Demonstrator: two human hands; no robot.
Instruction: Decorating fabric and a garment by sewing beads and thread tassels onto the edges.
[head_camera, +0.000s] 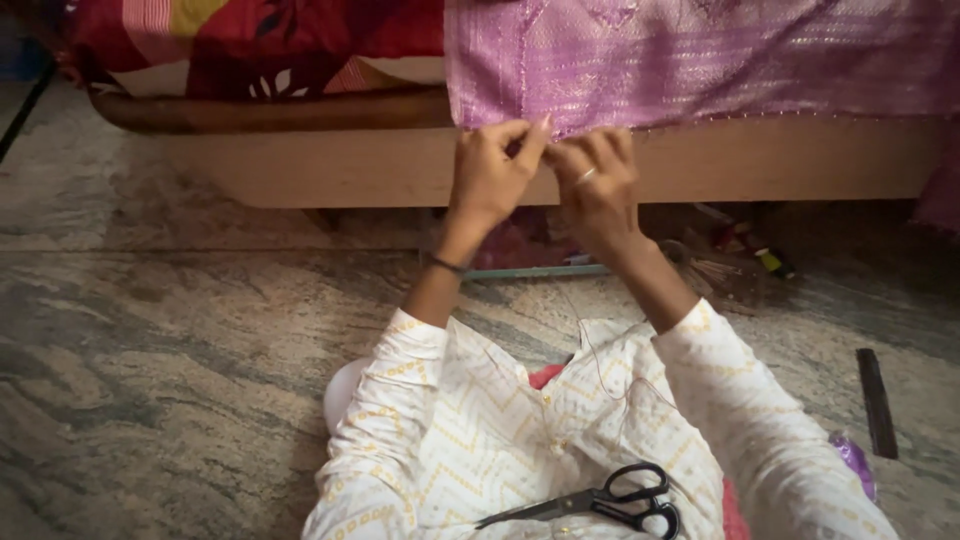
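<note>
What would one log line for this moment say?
left hand: pinching edge of purple woven cloth | right hand: pinching same edge | black-handled scissors: on lap | thin thread: hanging down

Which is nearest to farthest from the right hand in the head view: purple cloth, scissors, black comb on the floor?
From the right hand:
1. Purple cloth, its lower edge pinched by the fingers, hanging off the bed.
2. Scissors, lying on the lap below.
3. Black comb, on the floor at far right.

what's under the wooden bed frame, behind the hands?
Under the long pale wooden bed frame, in shadow: a thin teal bar, a straw broom head and small dark items too dim to identify. The left hand and right hand cover the middle.
</note>
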